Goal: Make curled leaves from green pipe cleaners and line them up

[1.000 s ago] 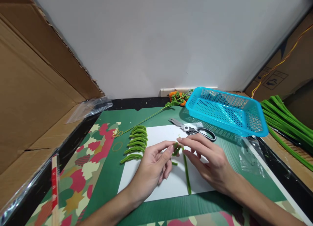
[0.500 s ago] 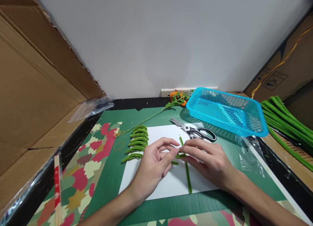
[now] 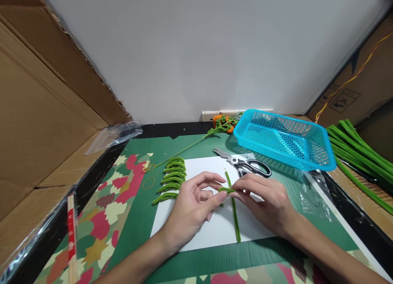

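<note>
Between my two hands is a short green pipe cleaner (image 3: 226, 190), pinched at both ends above the white paper (image 3: 196, 238). My left hand (image 3: 199, 202) grips its left end between thumb and fingers. On its right end the fingertips of my right hand (image 3: 265, 196) are closed. Beneath lies a longer straight green pipe cleaner strip (image 3: 236, 220) on the paper. Left of my left hand, several bent green pipe cleaner pieces (image 3: 170, 186) lie in a column. Scissors (image 3: 242, 162) rest just beyond my right hand, blades pointing left.
A blue perforated basket (image 3: 284, 142) stands at the back right, beside a bundle of long green pipe cleaners (image 3: 359, 153). Orange flowers (image 3: 221, 121) on a green stem lie at the back. Cardboard (image 3: 46, 79) rises at the left, and a wooden stick (image 3: 71, 235) lies nearer.
The short pipe cleaner has turned and come up into clearer view between my fingertips. My hands stay nearly in place, with the right fingers shifted slightly.
</note>
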The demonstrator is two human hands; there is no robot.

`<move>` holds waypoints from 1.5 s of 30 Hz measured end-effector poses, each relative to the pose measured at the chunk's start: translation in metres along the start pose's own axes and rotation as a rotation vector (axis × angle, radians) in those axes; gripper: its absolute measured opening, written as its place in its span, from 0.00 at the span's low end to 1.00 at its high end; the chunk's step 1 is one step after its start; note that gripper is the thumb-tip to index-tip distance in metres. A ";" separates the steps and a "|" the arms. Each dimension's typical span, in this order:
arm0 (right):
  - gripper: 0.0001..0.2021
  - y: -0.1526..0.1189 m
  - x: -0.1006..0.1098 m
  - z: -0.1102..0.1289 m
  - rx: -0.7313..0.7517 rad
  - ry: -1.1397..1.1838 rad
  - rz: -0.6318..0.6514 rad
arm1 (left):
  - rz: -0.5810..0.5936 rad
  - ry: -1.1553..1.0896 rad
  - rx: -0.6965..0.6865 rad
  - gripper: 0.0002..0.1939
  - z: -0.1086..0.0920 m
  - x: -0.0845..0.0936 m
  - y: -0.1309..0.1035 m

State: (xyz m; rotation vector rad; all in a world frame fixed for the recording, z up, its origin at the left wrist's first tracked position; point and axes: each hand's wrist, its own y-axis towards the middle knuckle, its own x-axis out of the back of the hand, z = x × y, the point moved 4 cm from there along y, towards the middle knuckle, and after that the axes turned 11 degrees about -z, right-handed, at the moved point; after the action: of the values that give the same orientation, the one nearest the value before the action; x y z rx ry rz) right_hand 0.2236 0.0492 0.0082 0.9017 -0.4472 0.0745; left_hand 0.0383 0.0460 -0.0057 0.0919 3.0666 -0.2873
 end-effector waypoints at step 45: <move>0.07 -0.004 -0.001 0.003 0.196 -0.208 0.133 | 0.061 -0.019 0.034 0.25 -0.008 -0.001 -0.001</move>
State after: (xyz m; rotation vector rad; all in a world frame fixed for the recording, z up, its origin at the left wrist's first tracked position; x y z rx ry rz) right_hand 0.2222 0.0444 0.0063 1.0765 -0.7025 0.1491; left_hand 0.0386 0.0460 0.0021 0.1828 3.0337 -0.3345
